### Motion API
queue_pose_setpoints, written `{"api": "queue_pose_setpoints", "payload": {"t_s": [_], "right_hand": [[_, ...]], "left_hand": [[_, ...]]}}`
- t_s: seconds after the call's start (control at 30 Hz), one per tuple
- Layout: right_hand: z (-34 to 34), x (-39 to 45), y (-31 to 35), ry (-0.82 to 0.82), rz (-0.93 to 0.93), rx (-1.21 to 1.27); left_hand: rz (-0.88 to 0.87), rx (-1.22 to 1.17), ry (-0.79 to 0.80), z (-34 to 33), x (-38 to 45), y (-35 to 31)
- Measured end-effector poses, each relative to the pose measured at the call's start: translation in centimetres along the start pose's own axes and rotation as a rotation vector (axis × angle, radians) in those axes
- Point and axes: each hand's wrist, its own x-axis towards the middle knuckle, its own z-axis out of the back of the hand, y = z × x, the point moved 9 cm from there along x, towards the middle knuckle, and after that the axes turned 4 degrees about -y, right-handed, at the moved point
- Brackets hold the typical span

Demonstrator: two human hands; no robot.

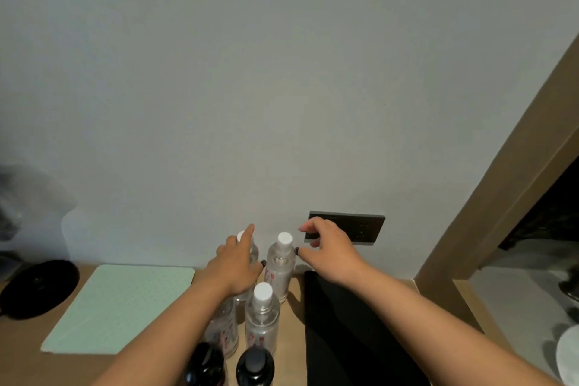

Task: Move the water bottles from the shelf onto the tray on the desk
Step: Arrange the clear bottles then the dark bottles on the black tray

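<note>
Water bottles (279,266) carry unreadable red label print; hands (238,260) reach.

Crowded bottle cluster, open sides

Four clear bottles (279,266) stand close together with two dark bottles (255,365) in front; bare tabletop (18,351) lies left, the wall (282,72) close behind.

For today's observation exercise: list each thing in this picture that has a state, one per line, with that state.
Left hand: on the back-left bottle, open.
Right hand: open, beside the back-right bottle.
Back-right bottle: upright, capped.
Front bottle: upright, capped.
Green mat: lying flat.
</note>
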Motion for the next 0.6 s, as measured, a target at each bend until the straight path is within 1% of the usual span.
{"api": "queue_pose_setpoints", "payload": {"t_s": [0.13,0.27,0.33,0.43,0.5,0.6], "right_hand": [[-3.2,2.9,-1.0,0.017,-0.035,-0.044],[-5.7,4.9,-2.1,0.015,-0.083,-0.206],[-6.4,5.4,-2.1,0.009,-0.061,-0.283],[-7.0,5.9,-1.7,0.045,0.023,-0.399],[-7.0,6.3,-1.7,0.086,0.039,-0.411],[-6.7,6.3,-2.5,0.13,0.002,-0.317]], "left_hand": [[-0.004,0.102,-0.014,-0.8,0.6,-0.2],[0.008,0.022,-0.039,-0.4,1.3,0.4],[-0.012,0.01,-0.06,-0.1,1.5,0.5],[-0.027,-0.028,-0.082,0.2,2.0,0.7],[-0.018,-0.066,-0.103,0.5,2.3,1.0],[-0.009,-0.128,-0.152,1.0,2.4,1.1]]}}
